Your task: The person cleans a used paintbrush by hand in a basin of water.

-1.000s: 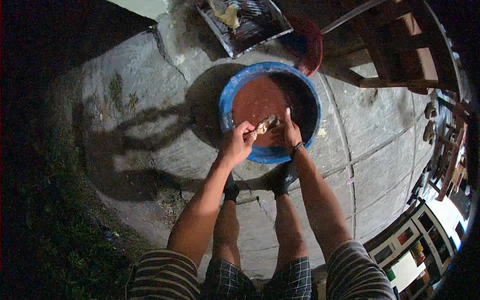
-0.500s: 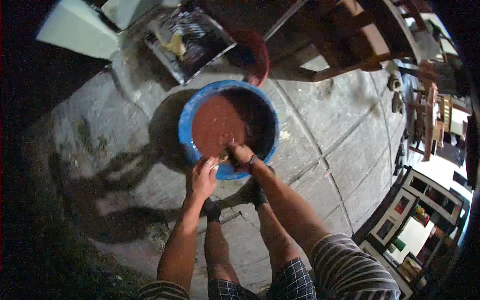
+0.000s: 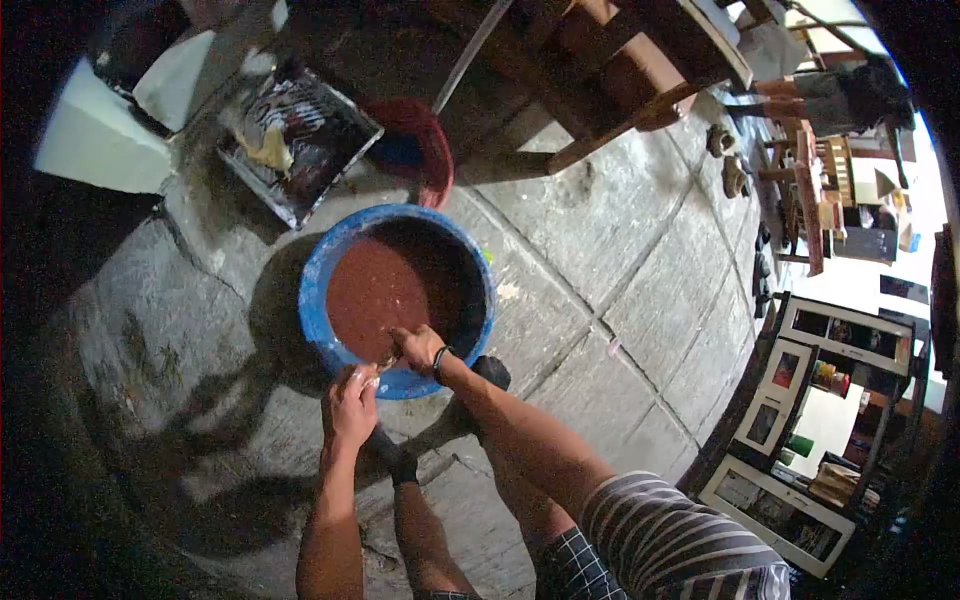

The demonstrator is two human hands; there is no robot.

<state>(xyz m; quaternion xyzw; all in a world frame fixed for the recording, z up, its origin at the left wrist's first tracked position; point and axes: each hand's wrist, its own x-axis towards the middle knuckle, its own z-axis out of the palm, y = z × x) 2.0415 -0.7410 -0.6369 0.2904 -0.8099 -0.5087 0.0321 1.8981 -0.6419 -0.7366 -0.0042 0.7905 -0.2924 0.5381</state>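
A round blue tub (image 3: 312,290) on the floor in front of my feet holds reddish-brown liquid (image 3: 375,290). At its near rim, my left hand (image 3: 350,405) is closed, its fingertips pinching a small pale-brown piece whose kind I cannot make out. My right hand (image 3: 422,350), wearing a dark wristband, reaches over the rim from the right. Its fingers are bent around the other end of the same small piece, just above the liquid. The fingers hide most of that piece.
Behind the tub lie a dark, stained tray (image 3: 300,140) with a yellowish crumpled thing on it and a red basin (image 3: 432,160). A wooden frame (image 3: 640,120) stands at the back. Farther right are another person (image 3: 860,100) and white-framed cabinets (image 3: 790,500). The concrete floor has grooves.
The view has shifted, so the tub and surroundings sit farther left and the tub lower. Both hands stay together at the near rim. The bubbly ripple beside my right hand has faded.
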